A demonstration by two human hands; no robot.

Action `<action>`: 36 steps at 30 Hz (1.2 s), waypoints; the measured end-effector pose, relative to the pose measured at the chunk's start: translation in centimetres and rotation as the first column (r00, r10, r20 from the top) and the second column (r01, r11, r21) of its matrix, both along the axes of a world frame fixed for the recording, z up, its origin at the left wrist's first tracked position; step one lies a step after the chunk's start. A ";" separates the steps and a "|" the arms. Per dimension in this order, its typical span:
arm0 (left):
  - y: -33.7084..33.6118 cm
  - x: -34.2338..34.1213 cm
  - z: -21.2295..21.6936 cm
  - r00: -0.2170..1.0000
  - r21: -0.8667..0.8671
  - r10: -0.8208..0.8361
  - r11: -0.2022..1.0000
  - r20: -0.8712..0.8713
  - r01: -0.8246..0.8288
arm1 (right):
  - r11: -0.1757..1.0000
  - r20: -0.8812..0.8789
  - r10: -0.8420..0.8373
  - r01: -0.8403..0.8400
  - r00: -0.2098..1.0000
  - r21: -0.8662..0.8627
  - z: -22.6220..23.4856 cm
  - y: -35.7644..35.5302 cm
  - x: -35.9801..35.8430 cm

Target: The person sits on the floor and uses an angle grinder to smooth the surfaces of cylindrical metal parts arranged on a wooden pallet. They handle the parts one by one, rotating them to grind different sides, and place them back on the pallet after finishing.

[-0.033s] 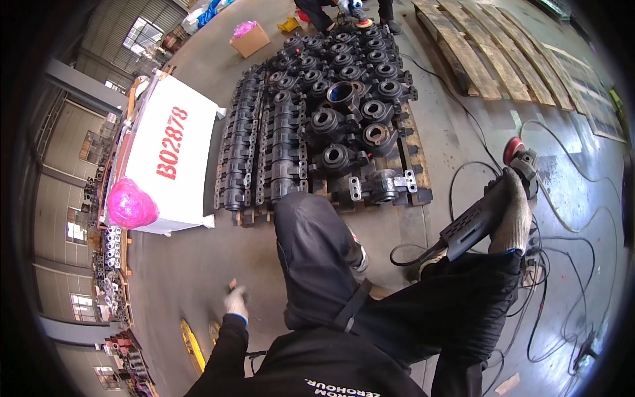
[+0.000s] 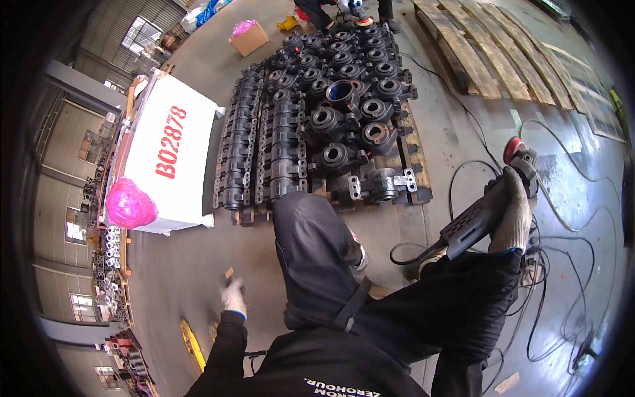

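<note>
My right hand point(image 2: 514, 215), in a grey knit glove, is shut on the body of a black angle grinder point(image 2: 473, 223). The grinder's red disc point(image 2: 512, 149) points away from me, and its cable loops down to the floor. My left hand point(image 2: 233, 298), in a pale glove, is stretched out low on my left over bare concrete, with its fingers apart and nothing in it. My dark-trousered left leg point(image 2: 311, 251) is stepped forward toward a wooden pallet point(image 2: 418, 173) loaded with several dark cast metal housings point(image 2: 331, 119).
A white wrapped crate point(image 2: 173, 149) with red markings and a pink bag point(image 2: 129, 204) stand on the left. Black cables point(image 2: 562, 264) snake over the floor on the right. Bare wooden pallets point(image 2: 476, 53) lie top right. Another person point(image 2: 350, 8) works at the far end.
</note>
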State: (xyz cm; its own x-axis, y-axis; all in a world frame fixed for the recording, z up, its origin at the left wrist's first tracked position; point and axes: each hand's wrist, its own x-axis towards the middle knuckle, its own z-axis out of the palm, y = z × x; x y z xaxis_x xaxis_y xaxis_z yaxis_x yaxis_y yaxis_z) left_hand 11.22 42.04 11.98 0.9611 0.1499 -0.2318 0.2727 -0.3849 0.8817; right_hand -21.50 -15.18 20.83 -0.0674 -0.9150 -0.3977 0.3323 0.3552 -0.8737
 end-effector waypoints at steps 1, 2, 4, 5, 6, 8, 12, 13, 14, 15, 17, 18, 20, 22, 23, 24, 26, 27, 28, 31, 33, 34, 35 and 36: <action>-3.9 0.3 2.4 0.996 0.027 0.000 1.000 0.095 -0.003 | 1.000 -0.003 -0.006 0.006 1.000 -0.002 0.2 0.0 0.1; -7.4 0.0 5.1 0.970 0.003 -0.111 0.994 0.216 0.113 | 1.000 -0.004 -0.008 0.008 1.000 -0.002 0.2 0.1 0.4; -16.4 -3.1 11.1 0.872 -0.028 -0.305 0.940 0.383 0.341 | 1.000 0.001 0.000 0.000 1.000 0.009 -0.1 0.2 0.6; -20.7 -5.5 13.9 0.808 -0.041 -0.393 0.889 0.439 0.456 | 1.000 0.019 0.001 -0.001 1.000 0.020 -0.3 0.1 0.3; -21.3 -6.7 15.4 0.751 -0.049 -0.551 0.794 0.364 0.606 | 0.999 0.051 0.011 -0.013 0.999 0.039 -0.6 0.0 0.3; -23.5 -9.3 15.8 0.659 -0.330 -0.675 0.571 0.332 0.752 | 0.999 0.101 -0.003 -0.001 0.995 0.034 -0.8 -0.2 0.5; -27.1 -14.4 17.6 0.394 -0.691 -0.917 0.243 0.066 0.681 | 1.000 0.069 -0.001 0.001 0.998 0.008 0.3 -0.1 0.0; -28.3 -15.2 19.1 0.305 -0.751 -0.951 0.234 -0.046 0.617 | 1.000 0.087 0.000 -0.002 0.996 0.028 0.2 -0.3 0.0; -29.5 -15.7 20.2 0.189 -0.816 -0.972 0.222 -0.140 0.534 | 0.999 0.089 -0.008 0.005 0.996 0.035 0.3 -0.5 -0.4; -30.1 -16.1 20.9 0.113 -0.837 -0.979 0.201 -0.167 0.509 | 0.999 0.111 0.002 -0.008 0.994 0.053 0.0 -0.7 -0.1; -30.6 -17.6 20.3 0.033 -0.947 -0.994 0.109 -0.104 0.302 | 0.998 0.108 0.033 -0.039 0.994 0.052 0.1 -0.6 0.3; -30.5 -18.7 19.1 0.036 -0.989 -0.999 0.041 -0.036 0.140 | 0.998 0.096 0.040 -0.044 0.995 0.045 0.3 -0.5 0.2; -31.3 -19.8 18.4 -0.019 -0.999 -1.000 -0.019 0.019 -0.032 | 0.999 0.090 0.018 -0.022 0.996 0.046 0.5 -0.5 0.1; -32.2 -19.5 19.4 -0.138 -0.999 -0.990 0.034 -0.028 -0.039 | 0.998 0.058 -0.013 0.010 0.998 0.054 0.5 -0.5 0.0; -32.3 -19.5 19.8 -0.163 -0.998 -0.986 0.046 -0.040 -0.035 | 0.998 0.044 -0.032 0.029 0.999 0.058 0.7 -0.4 0.2; -32.6 -19.5 19.8 -0.172 -0.999 -0.985 0.037 -0.030 -0.035 | 0.997 0.030 -0.049 0.047 0.998 0.062 0.8 -0.3 0.2; -33.3 -19.8 19.5 -0.158 -0.996 -0.987 -0.005 0.020 -0.089 | 0.998 0.048 -0.002 -0.001 0.999 0.066 0.7 -0.3 -0.1; -33.5 -19.6 19.6 -0.175 -0.997 -0.984 -0.007 0.021 -0.083 | 0.997 0.030 -0.006 0.003 1.000 0.079 0.9 -0.3 0.0; -33.6 -19.5 19.7 -0.192 -0.997 -0.981 -0.008 0.023 -0.076 | 0.996 0.012 -0.008 0.007 1.000 0.092 1.0 -0.2 0.1; -34.2 -18.5 20.7 -0.280 -0.999 -0.959 0.028 -0.035 0.030 | 0.996 -0.003 -0.030 0.030 1.000 0.086 0.8 -0.4 -0.2; -33.9 -19.0 20.2 -0.217 -1.000 -0.976 -0.026 0.028 -0.013 | 0.996 -0.006 -0.020 0.021 1.000 0.085 0.9 -0.2 -0.2; -33.8 -19.3 19.8 -0.183 -0.997 -0.980 -0.077 0.081 -0.032 | 0.996 -0.008 -0.016 0.017 1.000 0.085 1.0 -0.2 0.0; -33.7 -19.9 18.8 -0.141 -0.985 -0.975 -0.167 0.171 -0.037 | 0.995 -0.014 -0.040 0.041 0.999 0.093 1.1 0.0 0.3; -33.6 -20.0 18.3 -0.096 -0.978 -0.974 -0.203 0.206 -0.045 | 0.995 -0.005 -0.034 0.034 0.999 0.091 0.9 -0.1 0.3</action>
